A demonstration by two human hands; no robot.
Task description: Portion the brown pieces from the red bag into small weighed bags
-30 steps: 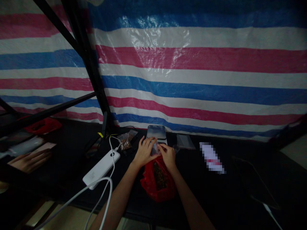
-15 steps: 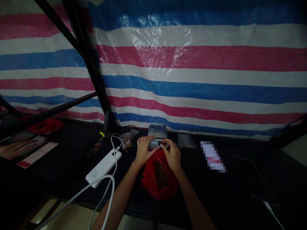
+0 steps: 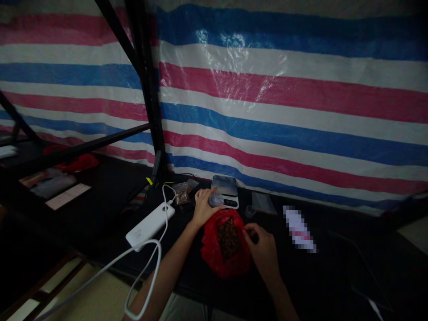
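- L hand (image 3: 203,207): fingers closed round small clear bag (image 3: 216,200), thumb side up; looks like a firm hold, bag bulging out past fingertips
- Small clear bag sits at front end of digital scale (image 3: 224,191), by its display; can't tell if it rests on it or is held just above
- R hand (image 3: 261,246): half-open, fingers curled, tips at right edge of red plastic bag (image 3: 209,243); can't tell if pinching it
- Red plastic bag lies open on black bench (image 3: 107,196), between both hands, w/ brown granular stuff (image 3: 229,238) inside
- Nearby: 2 small filled zip bags (image 3: 182,196) behind white power bank (image 3: 150,225), white cable (image 3: 157,249) looping toward L forearm; flat clear bag (image 3: 263,203) right of scale
- Handling: soft bag, so a steady grip keeps it from sagging; keep L wrist off scale, clear of cable
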